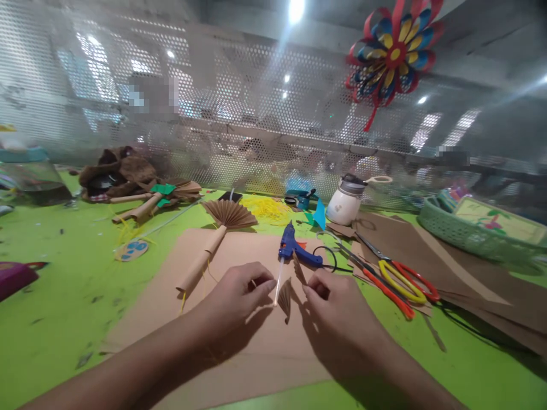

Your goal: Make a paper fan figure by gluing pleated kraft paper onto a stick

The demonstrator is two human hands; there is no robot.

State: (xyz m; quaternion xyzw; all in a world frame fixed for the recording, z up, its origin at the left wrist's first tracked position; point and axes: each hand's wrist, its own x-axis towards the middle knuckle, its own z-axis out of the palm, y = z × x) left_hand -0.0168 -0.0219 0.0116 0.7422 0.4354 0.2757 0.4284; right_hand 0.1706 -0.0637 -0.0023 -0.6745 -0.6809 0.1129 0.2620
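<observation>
Glue gun (294,247) behind paper fan (285,297), scissors (397,279) right of both

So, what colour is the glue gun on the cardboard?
The plastic glue gun is blue; head view.

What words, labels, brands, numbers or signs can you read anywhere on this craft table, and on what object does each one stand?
Nothing here can be read as text.
Box lid in the green basket: a printed picture, any lettering too blurred to read.
Blue glue gun and white jar: no label shows.
Pleated paper pieces at the right hand: plain brown, no writing.
</observation>
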